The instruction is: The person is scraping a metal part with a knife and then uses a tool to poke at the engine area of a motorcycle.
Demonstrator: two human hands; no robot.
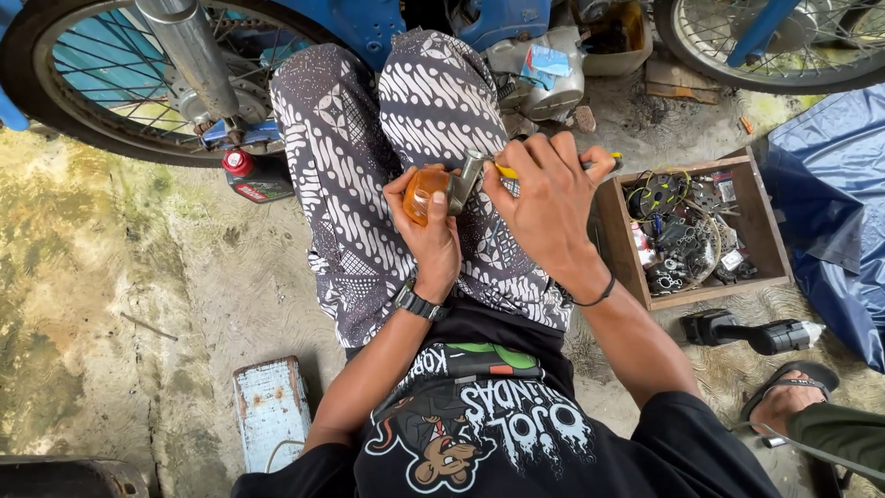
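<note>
My left hand (pixel 431 235) grips a small orange turn-signal lamp (pixel 422 192) with a grey metal stalk (pixel 468 177), held over my patterned trousers. My right hand (pixel 549 201) is closed on a screwdriver with a yellow handle (pixel 505 171), its dark end sticking out past my knuckles at the right. The tool's tip meets the lamp's stalk. Both hands sit close together above my knees.
A wooden box (pixel 749 214) of small parts stands to my right. A motorcycle rear wheel (pixel 55 92) and exhaust pipe (pixel 195 57) lie ahead left, an engine (pixel 539 78) ahead. A red-capped bottle (pixel 251 177), a blue tarp (pixel 834 203), a black part (pixel 751 332) and another person's sandalled foot (pixel 791 397) are nearby.
</note>
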